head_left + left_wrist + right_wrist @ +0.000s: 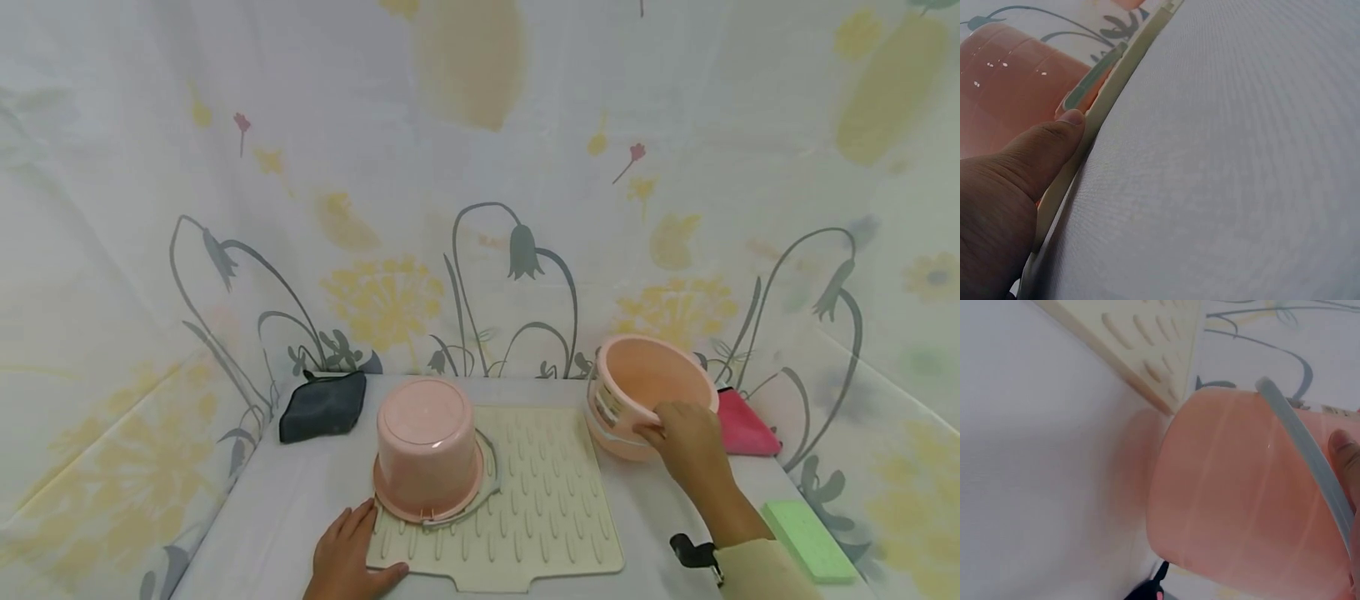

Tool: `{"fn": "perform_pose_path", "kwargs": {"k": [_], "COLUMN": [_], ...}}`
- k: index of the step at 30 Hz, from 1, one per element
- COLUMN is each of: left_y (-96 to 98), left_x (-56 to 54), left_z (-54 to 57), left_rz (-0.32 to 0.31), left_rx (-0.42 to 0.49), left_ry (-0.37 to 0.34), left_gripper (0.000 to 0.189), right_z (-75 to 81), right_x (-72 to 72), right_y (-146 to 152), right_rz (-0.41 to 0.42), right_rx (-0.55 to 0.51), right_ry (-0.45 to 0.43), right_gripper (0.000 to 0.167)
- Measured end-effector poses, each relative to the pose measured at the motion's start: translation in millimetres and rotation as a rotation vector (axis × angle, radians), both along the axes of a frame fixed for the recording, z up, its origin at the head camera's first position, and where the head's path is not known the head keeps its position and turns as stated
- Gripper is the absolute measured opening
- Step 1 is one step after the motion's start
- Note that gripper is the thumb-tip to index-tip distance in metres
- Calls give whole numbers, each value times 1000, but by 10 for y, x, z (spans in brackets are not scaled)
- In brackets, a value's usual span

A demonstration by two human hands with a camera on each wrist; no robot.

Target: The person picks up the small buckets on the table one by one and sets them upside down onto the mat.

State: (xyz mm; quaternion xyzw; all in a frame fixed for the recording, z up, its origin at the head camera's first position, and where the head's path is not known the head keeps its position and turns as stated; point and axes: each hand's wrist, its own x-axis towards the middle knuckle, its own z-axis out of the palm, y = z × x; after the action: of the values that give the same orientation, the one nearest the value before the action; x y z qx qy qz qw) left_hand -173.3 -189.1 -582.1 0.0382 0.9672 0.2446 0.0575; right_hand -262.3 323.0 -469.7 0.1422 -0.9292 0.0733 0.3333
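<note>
A pink bucket (427, 442) stands upside down on the left part of a cream ridged mat (543, 500), its grey handle lying on the mat beside the rim. My left hand (347, 554) rests at the mat's front left corner, fingers extended along the edge close to that bucket's rim; its thumb (1047, 140) lies on the mat's edge. Off the mat's right side, a second pink bucket (615, 437) has its mouth up and tilts a little. My right hand (686, 442) grips its rim. Whether this bucket's base touches the table cannot be told.
A dark pouch (322, 408) lies at the back left. Behind the right bucket is a pink-red pouch (746, 423). A green block (810, 542) lies at the right edge, with a black object (692, 550) beside my right sleeve. Patterned curtain (480, 167) surrounds the table.
</note>
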Motion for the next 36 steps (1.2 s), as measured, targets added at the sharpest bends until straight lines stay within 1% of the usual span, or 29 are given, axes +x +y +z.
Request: {"fn": "perform_pose_path", "kwargs": {"k": [3,7,13,19,23,30,36], "left_y": [-2,4,23,15,11,16,19], "left_x": [-2,0,-1,2,-1,-7,-11], "left_z": [8,22,56,53,37,32,32], "left_rz": [-6,-3,7,-4,-5,-6,-6], "left_rx": [6,10,0,-8,-14,-18,-14], "left_ry": [3,-10,-28,-33,-32,-31,-22], "left_gripper": [116,117,118,118,118,119,118], "right_z": [12,48,81,54,42,54,20], "right_x": [33,95,180,273,336,453,535], "right_y": [-32,-80,-153,-224,-274,-368,-438], "right_rz": [-3,11,2,-20,-36,-49,-39], "right_rx": [-7,-37,-113,-174,-219,-315,-422], "right_ry": [5,21,-15,-30,-66,-176,-205], "right_gripper": [44,46,46,44,42,40,37]}}
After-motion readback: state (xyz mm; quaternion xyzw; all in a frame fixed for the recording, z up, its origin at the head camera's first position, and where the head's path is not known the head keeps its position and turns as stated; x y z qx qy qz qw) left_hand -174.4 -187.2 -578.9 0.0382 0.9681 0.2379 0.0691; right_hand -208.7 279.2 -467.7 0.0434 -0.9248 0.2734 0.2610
